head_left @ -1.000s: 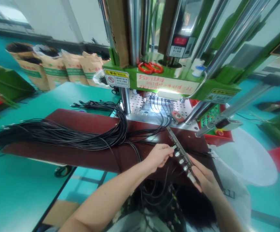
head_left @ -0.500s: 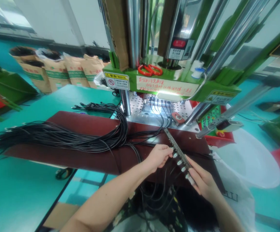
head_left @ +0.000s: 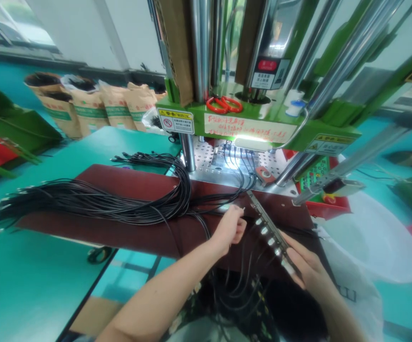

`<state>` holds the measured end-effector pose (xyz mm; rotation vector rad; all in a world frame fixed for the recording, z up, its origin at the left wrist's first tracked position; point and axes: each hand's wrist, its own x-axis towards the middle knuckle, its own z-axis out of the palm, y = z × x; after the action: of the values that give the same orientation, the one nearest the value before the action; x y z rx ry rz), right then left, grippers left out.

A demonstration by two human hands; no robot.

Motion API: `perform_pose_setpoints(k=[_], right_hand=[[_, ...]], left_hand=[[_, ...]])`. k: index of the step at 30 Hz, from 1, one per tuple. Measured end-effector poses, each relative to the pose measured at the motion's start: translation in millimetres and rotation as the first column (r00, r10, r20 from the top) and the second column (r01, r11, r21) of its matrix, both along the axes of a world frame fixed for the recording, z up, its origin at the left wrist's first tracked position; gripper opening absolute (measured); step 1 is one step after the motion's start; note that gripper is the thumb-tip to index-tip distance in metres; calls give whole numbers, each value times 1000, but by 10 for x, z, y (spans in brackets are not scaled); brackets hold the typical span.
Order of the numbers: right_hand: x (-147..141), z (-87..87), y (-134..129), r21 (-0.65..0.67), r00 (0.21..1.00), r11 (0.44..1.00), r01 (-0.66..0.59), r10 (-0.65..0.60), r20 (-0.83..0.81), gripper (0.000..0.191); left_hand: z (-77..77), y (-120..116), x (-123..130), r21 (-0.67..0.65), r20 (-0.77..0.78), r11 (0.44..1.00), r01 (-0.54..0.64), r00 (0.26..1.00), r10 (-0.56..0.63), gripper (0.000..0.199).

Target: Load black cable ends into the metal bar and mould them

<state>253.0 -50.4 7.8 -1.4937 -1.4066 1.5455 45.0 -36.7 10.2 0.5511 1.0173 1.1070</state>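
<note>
My right hand (head_left: pixel 305 266) grips the near end of a long metal bar fixture (head_left: pixel 267 219), which slants from the upper left down to the right. Several silver connectors (head_left: pixel 264 231) stick out along its left side, with black cables hanging below. Just left of the bar, my left hand (head_left: pixel 231 227) is closed in a pinch. A small pale tip shows at its fingertips, and I cannot make out what it belongs to. A thick bundle of black cables (head_left: pixel 120 206) lies across the dark red board (head_left: pixel 127 178) to the left.
Behind the board stands a green press (head_left: pixel 199 118) with steel columns. Red-handled scissors (head_left: pixel 223 105) and a spool (head_left: pixel 295 108) rest on it. Black cables run from a lit metal mould (head_left: pixel 227 159). A white basin (head_left: pixel 377 237) and a red control box (head_left: pixel 329 206) are to the right.
My left hand has pulled away from the bar, to the left. My right hand still holds the bar, and the whole view has shifted slightly.
</note>
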Motion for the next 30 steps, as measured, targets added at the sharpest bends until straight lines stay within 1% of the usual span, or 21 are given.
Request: perform_pose_setpoints(k=[1,3,5,8,11,15,17,20,22,24,25,27,28,30], right_hand=[[-2,10,1,-4,1000,1000,-15,15,7,61],[-3,32,5,4,998,998,-64,64,16,61],[-1,51,15,25,993,993,-116,116,31,60],[6,60,31,42,983,984,-175,172,55,59],[11,47,33,42,978,978,-203,200,59,59],[20,25,34,38,975,977,-209,205,86,58],[25,19,56,63,969,973,-223,214,122,55],[18,16,100,147,949,945,-292,266,170,48],[-4,16,104,133,945,945,-299,273,179,48],[-28,20,81,57,966,977,-207,196,167,51],[-32,23,65,15,977,990,-143,139,160,51],[-6,26,46,-38,986,998,-55,60,158,52],[28,24,50,-42,986,998,-43,49,157,51],[132,9,90,-5,982,995,-99,98,161,49]], left_hand=[[-3,-7,20,-1,-8,1000,19,1000,-19,28],[-21,-22,42,40,-14,999,35,999,-34,29],[-55,-37,40,76,2,996,39,999,-39,32],[-114,-57,18,90,32,996,20,999,-23,35],[-144,-63,9,89,38,996,4,999,-7,38],[-137,-53,15,71,27,997,-10,1000,8,39],[-130,-44,17,63,15,998,-26,1000,25,38],[-135,-22,28,47,-25,997,-55,998,57,35],[-152,5,43,43,-49,998,-48,998,50,33],[-170,43,47,52,-107,999,-6,994,12,28],[-175,65,37,73,-168,997,28,986,-15,25],[-166,113,-21,156,-356,983,94,934,-33,21],[-149,139,-69,214,-459,970,116,888,-5,19],[-95,197,-191,326,-602,938,120,791,108,14]])
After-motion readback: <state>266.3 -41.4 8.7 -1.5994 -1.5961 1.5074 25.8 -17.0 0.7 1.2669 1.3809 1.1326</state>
